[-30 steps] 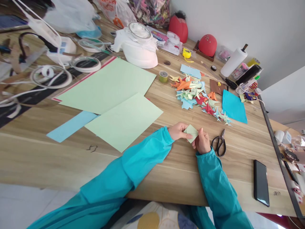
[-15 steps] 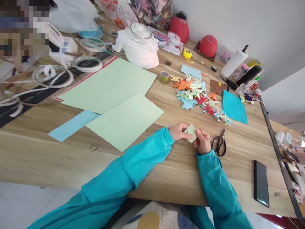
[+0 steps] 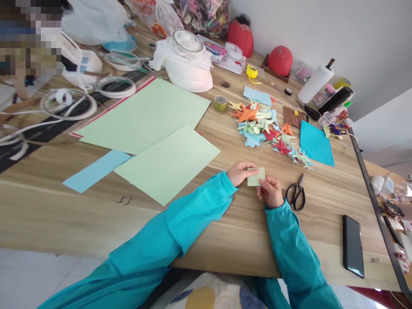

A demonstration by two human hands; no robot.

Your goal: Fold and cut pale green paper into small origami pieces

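A small folded piece of pale green paper [image 3: 256, 177] lies between both my hands just above the wooden table [image 3: 244, 231]. My left hand [image 3: 240, 172] pinches its left edge, thumb on top. From below right, my right hand [image 3: 271, 192] pinches the paper's lower edge with closed fingers. Both arms wear teal sleeves. Black scissors [image 3: 296, 195] lie on the table just right of my right hand.
A heap of coloured folded paper shapes [image 3: 265, 128] and a teal sheet [image 3: 315, 143] lie beyond my hands. Large pale green sheets [image 3: 154, 128] and a light blue strip [image 3: 96, 170] sit to the left. A black phone [image 3: 352, 252] lies near the right front edge. Tape rolls and clutter fill the back.
The green paper has gone from a diamond-like tilted shape to a flatter square held level. Both hands shifted slightly on it and stayed in place over the table.
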